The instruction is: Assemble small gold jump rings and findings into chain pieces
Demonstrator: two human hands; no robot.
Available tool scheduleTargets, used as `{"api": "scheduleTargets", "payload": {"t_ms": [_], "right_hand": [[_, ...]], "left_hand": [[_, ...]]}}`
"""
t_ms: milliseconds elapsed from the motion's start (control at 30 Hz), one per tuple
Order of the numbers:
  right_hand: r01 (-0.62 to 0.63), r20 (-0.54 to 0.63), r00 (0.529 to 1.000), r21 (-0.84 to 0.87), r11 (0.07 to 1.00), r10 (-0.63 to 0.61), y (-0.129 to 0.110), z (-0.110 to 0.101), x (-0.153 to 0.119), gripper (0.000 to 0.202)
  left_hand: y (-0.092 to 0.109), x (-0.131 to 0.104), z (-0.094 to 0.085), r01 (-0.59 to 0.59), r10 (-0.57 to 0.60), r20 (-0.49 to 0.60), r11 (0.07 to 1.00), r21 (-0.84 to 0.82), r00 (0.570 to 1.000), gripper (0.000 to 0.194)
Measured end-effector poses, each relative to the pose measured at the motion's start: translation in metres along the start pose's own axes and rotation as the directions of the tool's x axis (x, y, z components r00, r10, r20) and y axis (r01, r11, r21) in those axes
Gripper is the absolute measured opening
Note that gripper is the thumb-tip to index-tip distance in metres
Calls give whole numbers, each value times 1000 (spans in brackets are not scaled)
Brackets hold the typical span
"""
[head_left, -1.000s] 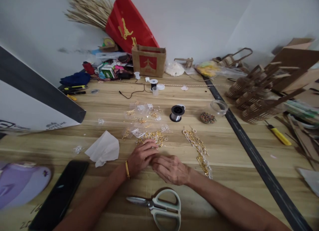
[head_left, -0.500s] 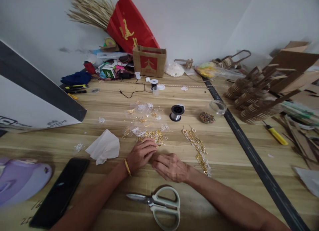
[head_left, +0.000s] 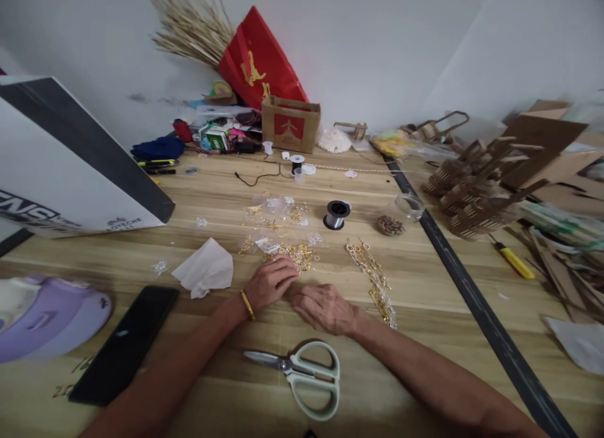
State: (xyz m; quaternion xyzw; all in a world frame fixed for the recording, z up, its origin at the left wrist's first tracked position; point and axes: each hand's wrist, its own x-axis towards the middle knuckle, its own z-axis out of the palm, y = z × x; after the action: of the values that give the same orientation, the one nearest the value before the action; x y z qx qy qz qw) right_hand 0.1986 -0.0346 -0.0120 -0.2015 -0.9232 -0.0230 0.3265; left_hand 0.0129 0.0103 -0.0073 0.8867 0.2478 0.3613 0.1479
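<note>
My left hand (head_left: 272, 280), with a gold bracelet (head_left: 247, 304) at its wrist, rests at the near edge of a pile of small gold and silver pieces (head_left: 302, 255). Its fingers are bent and close together; what they hold, if anything, is too small to tell. My right hand (head_left: 325, 308) lies just beside it on the wooden table, fingers curled under, their tips hidden. Open-handled scissors (head_left: 287, 364) lie below both hands. To the right are gold and silver chains (head_left: 372, 274). A spool of wire (head_left: 336, 215) stands behind the pile.
At left are a white tissue (head_left: 205, 268), a black phone (head_left: 125, 343), a purple object (head_left: 51, 321) and a large white box (head_left: 70, 167). A jar of beads (head_left: 391, 224), small woven baskets (head_left: 472, 199) and a yellow-handled tool (head_left: 516, 262) are at right.
The view has shifted slightly, so the tabletop things appear a little further right at the left side. Both hands stay close together near the pile, with little movement between them.
</note>
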Motion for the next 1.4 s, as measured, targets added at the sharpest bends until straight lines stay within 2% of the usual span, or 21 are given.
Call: {"api": "scheduleTargets", "payload": {"t_ms": [267, 467, 600, 767, 867, 1000, 1167, 1400], "right_hand": [[-44, -56, 998, -34, 998, 42, -3, 0, -2, 5], [-55, -28, 998, 75, 996, 57, -3, -4, 2, 10], [-34, -2, 999, 104, 994, 34, -3, -5, 4, 9], [-49, 37, 998, 124, 991, 45, -3, -4, 0, 8], [-54, 47, 998, 105, 993, 49, -3, -3, -1, 7], [-69, 56, 996, 114, 991, 63, -4, -1, -1, 7], [-102, 61, 994, 127, 987, 95, -4, 1, -1, 7], [-129, 89, 989, 136, 982, 117, -2, 4, -7, 7]], "left_hand": [[-2, -1, -1, 2, -2, -10, 1000, -3, 1000, 16], [-5, -3, -2, 33, -33, -6, 999, -39, 999, 17], [-13, -2, -8, 138, -144, -59, 986, -96, 988, 14], [-26, -1, -24, 323, -339, -132, 938, -129, 931, 8], [-30, -3, -30, 395, -402, -67, 914, -93, 913, 7], [-28, -4, -30, 405, -404, 53, 914, 0, 913, 5], [-19, -1, -21, 350, -362, 160, 932, 99, 918, 7], [-17, 0, -11, 230, -276, 196, 946, 228, 941, 14]]}}
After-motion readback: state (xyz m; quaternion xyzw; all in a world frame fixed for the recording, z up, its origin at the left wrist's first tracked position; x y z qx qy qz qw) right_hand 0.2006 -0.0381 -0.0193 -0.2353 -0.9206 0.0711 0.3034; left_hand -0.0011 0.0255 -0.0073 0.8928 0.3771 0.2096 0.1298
